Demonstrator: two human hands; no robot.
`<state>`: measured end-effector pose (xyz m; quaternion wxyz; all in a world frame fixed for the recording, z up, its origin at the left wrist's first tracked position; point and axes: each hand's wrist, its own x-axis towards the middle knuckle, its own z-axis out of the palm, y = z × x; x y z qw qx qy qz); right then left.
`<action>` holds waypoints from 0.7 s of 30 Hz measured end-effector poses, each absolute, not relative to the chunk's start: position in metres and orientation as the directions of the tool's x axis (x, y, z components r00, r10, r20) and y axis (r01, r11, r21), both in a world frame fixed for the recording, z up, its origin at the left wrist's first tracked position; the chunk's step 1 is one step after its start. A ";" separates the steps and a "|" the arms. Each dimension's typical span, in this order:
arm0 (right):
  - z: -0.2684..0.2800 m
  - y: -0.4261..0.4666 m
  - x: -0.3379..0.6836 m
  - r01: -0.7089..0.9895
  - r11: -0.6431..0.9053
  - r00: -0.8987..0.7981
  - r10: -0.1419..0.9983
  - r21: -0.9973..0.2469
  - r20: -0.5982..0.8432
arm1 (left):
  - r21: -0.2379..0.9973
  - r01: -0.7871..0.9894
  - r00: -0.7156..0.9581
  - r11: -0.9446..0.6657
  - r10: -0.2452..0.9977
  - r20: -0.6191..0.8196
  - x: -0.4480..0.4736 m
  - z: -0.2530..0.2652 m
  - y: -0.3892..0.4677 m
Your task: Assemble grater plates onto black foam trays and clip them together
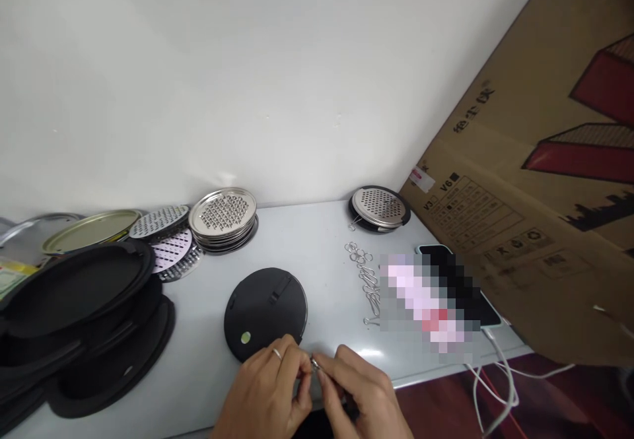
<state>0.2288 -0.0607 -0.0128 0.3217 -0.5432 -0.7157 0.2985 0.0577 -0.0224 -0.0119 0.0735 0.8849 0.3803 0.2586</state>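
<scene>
My left hand and my right hand meet at the front of the table. Between their pinched fingertips is a small silver metal piece; its exact kind is too small to tell, and both hands appear to grip it. Just behind my left hand lies a flat black disc with a pale green round spot and a small slotted part. To the right, bent wire pieces with looped ends lie in a loose row.
Perforated metal grater discs are stacked by the wall. Black round covers pile up at left. One grater disc in a black holder lies at back right, near a phone, white cables and a large carton.
</scene>
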 end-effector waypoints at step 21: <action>-0.025 -0.061 0.219 0.086 -0.027 0.013 1.000 -0.996 -0.026 | 0.740 0.537 0.286 -0.405 0.913 0.292 0.067 -0.028 -0.039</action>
